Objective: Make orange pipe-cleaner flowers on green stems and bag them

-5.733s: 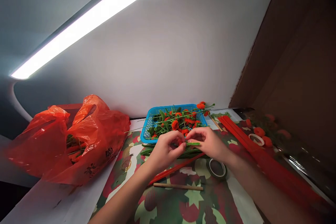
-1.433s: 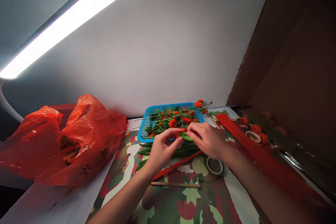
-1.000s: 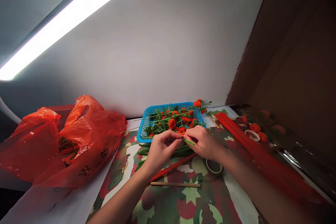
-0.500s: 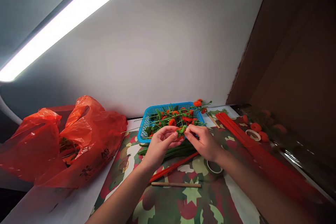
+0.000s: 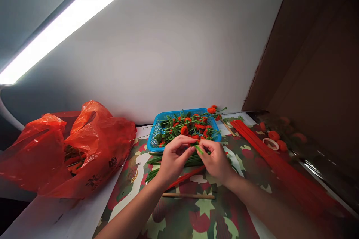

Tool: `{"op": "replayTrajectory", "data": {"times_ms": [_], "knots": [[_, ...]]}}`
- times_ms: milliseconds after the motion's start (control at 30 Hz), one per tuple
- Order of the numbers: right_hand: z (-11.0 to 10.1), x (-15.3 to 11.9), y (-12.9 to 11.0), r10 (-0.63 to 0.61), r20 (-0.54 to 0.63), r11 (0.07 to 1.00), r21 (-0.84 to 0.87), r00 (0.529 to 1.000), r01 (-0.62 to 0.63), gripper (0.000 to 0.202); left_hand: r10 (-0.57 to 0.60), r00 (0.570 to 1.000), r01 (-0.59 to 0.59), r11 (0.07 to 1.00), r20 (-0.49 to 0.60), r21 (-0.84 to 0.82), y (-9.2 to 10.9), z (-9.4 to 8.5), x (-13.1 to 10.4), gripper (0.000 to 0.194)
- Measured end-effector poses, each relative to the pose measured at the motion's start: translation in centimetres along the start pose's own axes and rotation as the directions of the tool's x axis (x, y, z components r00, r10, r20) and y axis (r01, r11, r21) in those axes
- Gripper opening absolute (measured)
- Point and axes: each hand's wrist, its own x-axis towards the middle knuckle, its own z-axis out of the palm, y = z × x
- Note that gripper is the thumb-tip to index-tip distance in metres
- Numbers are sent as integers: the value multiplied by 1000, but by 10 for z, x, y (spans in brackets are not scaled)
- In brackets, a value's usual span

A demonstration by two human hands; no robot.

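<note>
Hands are held close together over the patterned surface; a green piece is pinched between them, at the fingertips of the left hand and the right hand. With the hands taken as the clock's centre, a basket is seen at twelve, piled with orange flowers, some stems laid over its rim. Green strips are partly hidden under the hands. A stick is laid crosswise at six. At nine, a bag is set; towards three, a red bundle is stretched, a white ring beside it. Light is given by a lamp at ten.
</note>
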Motion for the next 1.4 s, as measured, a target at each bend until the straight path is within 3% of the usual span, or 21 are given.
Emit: {"op": "replayTrajectory", "data": {"times_ms": [133, 233, 333, 433, 500, 633, 800, 900, 1000, 1167, 1300, 1400], "knots": [[3, -3, 2, -43, -23, 999, 12, 999, 44, 31, 65, 997, -68, 995, 42, 68, 7, -2, -1, 14], [-6, 2, 1, -155, 120, 981, -99, 981, 167, 28, 25, 993, -36, 995, 112, 93, 13, -11, 4, 11], [-18, 9, 0, -261, 299, 905, -257, 918, 340, 24, 7, 982, -42, 982, 188, 185, 19, -20, 9, 7], [-24, 13, 0, -290, 399, 838, -334, 870, 432, 23, 1, 972, -67, 960, 236, 272, 21, -21, 9, 7], [-23, 14, 3, -295, 372, 836, -346, 880, 426, 23, 28, 981, -90, 941, 191, 326, 19, -16, 5, 9], [-17, 13, 9, -239, 213, 902, -312, 947, 298, 25, 91, 996, -78, 932, -21, 355, 7, -2, -2, 10], [-12, 10, 8, -75, 177, 961, -250, 981, 119, 21, -52, 974, 85, 986, -219, 144, -10, 2, -2, 9], [-9, 6, 5, -5, 170, 942, -329, 985, 62, 20, -60, 966, 89, 990, -250, 106, -12, 3, -2, 8], [-3, 2, 3, 13, 103, 918, -395, 995, 29, 26, -10, 962, 59, 983, -273, 171, -10, 7, -5, 9], [8, -2, 3, 45, 44, 966, -255, 998, -33, 33, 177, 947, -75, 933, -266, 352, -9, 13, -13, 7], [13, -5, 4, -1, -15, 979, -203, 1000, -2, 30, 302, 926, -189, 889, -225, 417, -14, 13, -18, 6], [9, -2, 5, -65, -8, 959, -278, 998, 60, 27, 298, 929, -189, 892, -219, 411, -15, 12, -18, 5]]}}
